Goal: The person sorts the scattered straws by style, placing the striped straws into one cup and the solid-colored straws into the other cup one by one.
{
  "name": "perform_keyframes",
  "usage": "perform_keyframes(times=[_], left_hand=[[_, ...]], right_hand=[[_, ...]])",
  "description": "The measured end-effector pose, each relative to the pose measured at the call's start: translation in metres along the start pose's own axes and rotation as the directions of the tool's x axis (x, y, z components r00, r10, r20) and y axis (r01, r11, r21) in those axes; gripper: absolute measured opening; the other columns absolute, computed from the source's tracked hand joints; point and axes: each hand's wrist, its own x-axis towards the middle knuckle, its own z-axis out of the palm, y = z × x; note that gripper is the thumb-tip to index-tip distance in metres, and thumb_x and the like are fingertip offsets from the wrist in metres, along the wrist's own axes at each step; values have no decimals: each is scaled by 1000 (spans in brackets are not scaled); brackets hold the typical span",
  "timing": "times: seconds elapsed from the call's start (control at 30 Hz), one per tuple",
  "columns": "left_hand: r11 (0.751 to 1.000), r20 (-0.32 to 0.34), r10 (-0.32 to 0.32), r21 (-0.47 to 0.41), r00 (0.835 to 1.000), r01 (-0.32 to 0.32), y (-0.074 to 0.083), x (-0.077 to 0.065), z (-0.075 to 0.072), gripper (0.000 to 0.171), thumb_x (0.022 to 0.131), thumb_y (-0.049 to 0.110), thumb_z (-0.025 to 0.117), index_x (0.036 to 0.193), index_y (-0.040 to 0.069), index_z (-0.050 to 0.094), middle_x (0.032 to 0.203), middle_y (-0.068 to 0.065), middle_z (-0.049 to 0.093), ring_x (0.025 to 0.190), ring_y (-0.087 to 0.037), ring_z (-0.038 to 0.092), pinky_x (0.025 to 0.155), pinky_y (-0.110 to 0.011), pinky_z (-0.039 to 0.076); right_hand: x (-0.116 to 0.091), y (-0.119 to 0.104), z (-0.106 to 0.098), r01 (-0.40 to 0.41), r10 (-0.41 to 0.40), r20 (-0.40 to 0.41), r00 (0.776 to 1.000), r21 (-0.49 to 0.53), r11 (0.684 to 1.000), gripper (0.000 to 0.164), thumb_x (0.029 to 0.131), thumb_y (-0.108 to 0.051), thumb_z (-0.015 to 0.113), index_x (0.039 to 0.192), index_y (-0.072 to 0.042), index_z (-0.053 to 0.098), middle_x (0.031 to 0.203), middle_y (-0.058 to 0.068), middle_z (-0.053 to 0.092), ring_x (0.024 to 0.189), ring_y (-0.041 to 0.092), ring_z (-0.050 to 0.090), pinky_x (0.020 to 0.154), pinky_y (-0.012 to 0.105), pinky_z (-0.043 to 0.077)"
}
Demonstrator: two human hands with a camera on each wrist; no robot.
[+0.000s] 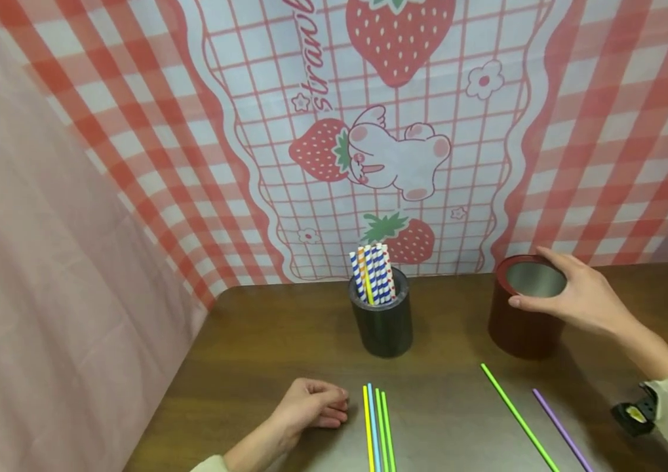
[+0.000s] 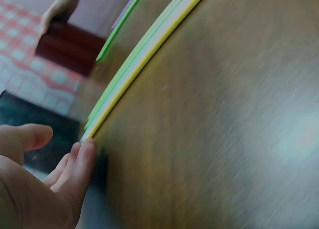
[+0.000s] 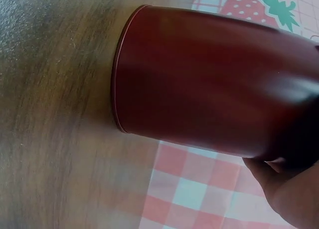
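My right hand grips a dark red cylindrical container near its top, thumb on the near side and fingers at the far rim. The container stands upright, its grey inside showing. In the right wrist view its smooth red wall fills the middle, with part of the hand at lower right. Left of a row of thin yellow, blue and green straws, my left hand rests by the table with loosely curled fingers and nothing in them. The left wrist view has its fingertips beside the straw ends.
A black cup at the back middle holds several striped paper straws and a yellow one. A green straw and a purple straw lie in front of the red container. Behind the brown table hangs a strawberry-print cloth.
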Motion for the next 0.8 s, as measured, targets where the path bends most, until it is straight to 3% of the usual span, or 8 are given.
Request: perform_keyframes(times=[0.1, 0.27, 0.6, 0.8], left_hand=[[999, -14, -31, 9, 999, 31, -3, -5, 10, 23, 85, 8, 67, 96, -12, 67, 74, -8, 69, 62, -13, 66, 59, -26, 57], [998, -67, -30, 59, 997, 34, -5, -4, 23, 18, 81, 5, 70, 90, -11, 68, 75, -13, 70, 58, -12, 66, 56, -26, 57], [969, -187, 53, 245, 981, -6, -2, 1, 33, 15, 68, 4, 83, 72, -3, 71, 60, -10, 68, 46, -7, 61, 47, -25, 54], [944, -194, 82, 330, 977, -14, -1, 0, 36, 13, 65, 3, 83, 67, 1, 70, 55, -6, 66, 42, -6, 58, 45, -25, 53]], right_hand=[[-1, -1, 0, -7, 7, -6, 1000, 6, 1000, 96, 70, -47, 82, 145, -5, 38, 139, 31, 39, 111, 46, 44, 77, 63, 40], [-1, -1, 1, -10, 11, -28, 1000, 25, 1000, 94, 70, -45, 83, 143, -5, 40, 138, 29, 42, 109, 43, 45, 76, 59, 40], [2, -1, 4, -41, 42, -38, 998, 31, 999, 92, 70, -45, 83, 142, -7, 40, 137, 28, 43, 107, 43, 45, 75, 54, 41], [0, -2, 3, -41, 43, -41, 998, 35, 999, 93, 70, -45, 82, 143, -6, 40, 137, 28, 43, 108, 44, 45, 75, 56, 41]])
